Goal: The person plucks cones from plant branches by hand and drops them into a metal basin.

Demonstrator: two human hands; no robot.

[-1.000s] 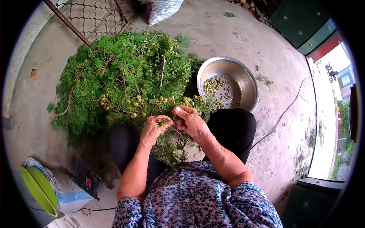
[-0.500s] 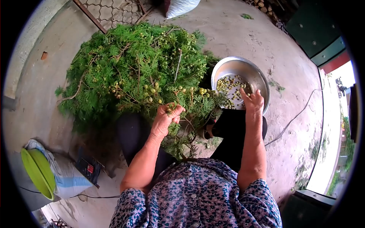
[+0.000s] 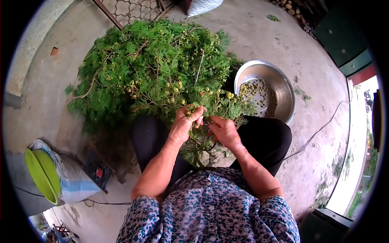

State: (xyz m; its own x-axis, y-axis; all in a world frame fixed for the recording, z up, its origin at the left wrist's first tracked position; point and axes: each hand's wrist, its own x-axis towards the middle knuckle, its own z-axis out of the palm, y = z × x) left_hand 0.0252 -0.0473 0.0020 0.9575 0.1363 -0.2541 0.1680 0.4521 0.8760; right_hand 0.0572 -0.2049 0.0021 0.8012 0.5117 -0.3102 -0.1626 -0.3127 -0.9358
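Left hand [image 3: 181, 126]: closed around sprig [image 3: 191, 110].
Right hand [image 3: 227, 133]: partly curled; hold unclear.
Bowl [image 3: 287, 95]: rim beside branches [image 3: 162, 67]; bare floor [image 3: 320, 113] rightward.

Single head-worn view | faces forward, steeply down | wide, dark corners | shirt [image 3: 190, 210] near; basin [image 3: 286, 97] far right; branches [image 3: 150, 65] far left

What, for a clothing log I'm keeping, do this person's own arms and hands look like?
The left sleeve and right sleeve match: short, with a small floral print in blue and pale lilac tones, leaving both forearms bare. The left hand and right hand are ungloved, and no watch or bracelet shows.
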